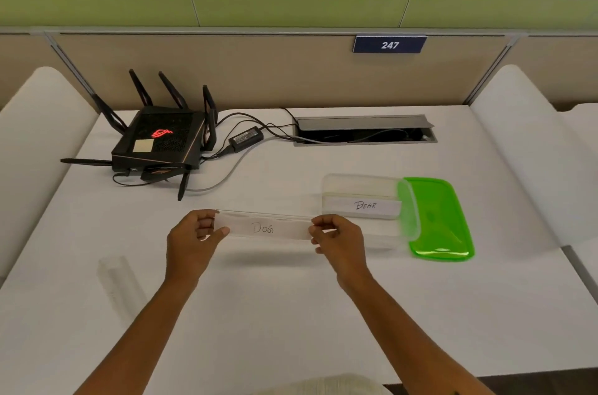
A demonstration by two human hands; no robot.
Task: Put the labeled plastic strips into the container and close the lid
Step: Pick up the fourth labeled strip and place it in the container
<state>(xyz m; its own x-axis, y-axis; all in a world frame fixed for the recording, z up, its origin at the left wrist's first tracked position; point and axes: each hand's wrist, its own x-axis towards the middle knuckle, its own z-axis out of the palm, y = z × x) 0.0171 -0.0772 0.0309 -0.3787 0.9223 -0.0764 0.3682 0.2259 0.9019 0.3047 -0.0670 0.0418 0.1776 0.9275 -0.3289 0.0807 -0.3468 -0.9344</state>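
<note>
A black router (158,142) sits far left on the white table (291,313). The clear container (365,197) – a "BEAR" strip (364,206) inside – touches the green lid (437,220) at right. Left hand (191,239) and right hand (339,241) each pinch 1 end of the transparent "DOG" strip (263,228), held level above mid-table.

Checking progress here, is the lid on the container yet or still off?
Off. The green lid lies on the desk beside the open clear container.
</note>
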